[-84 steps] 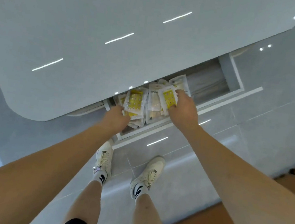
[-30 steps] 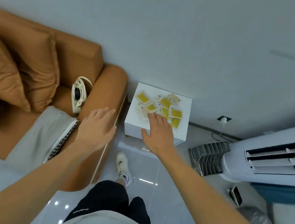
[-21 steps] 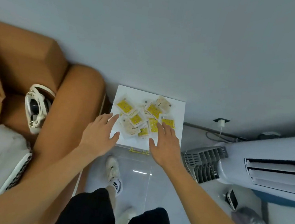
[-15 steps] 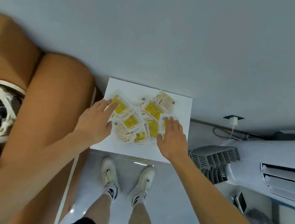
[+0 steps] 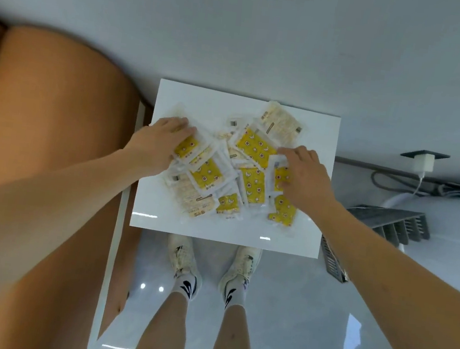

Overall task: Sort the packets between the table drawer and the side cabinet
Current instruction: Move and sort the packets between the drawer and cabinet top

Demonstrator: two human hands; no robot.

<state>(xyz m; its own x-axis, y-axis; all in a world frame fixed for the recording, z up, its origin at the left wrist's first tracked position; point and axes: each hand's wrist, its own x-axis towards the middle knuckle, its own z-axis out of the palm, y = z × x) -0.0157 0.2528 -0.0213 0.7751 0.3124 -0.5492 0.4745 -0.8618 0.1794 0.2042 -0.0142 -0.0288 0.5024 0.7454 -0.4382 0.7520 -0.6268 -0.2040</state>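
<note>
Several yellow-and-white packets [image 5: 255,148] lie in a loose heap on the white top of the side cabinet [image 5: 227,232]. My left hand [image 5: 157,142] is at the heap's left side, its fingers bent over a yellow packet [image 5: 187,147]. At the heap's right side my right hand [image 5: 306,178] pinches the raised white edge of another yellow packet [image 5: 278,171]. A pale beige packet [image 5: 281,122] lies at the back of the pile. The table drawer is out of view.
An orange sofa arm [image 5: 56,112] stands close against the cabinet's left side. A white air-conditioning unit with a grey grille [image 5: 384,225] lies to the right. A charger and cables [image 5: 424,163] sit by the wall. My feet [image 5: 212,265] stand in front of the cabinet.
I have turned from the open table drawer to the side cabinet and come up close. Both hands have reached onto the packet heap, and their fingers have closed on packets at its two sides.
</note>
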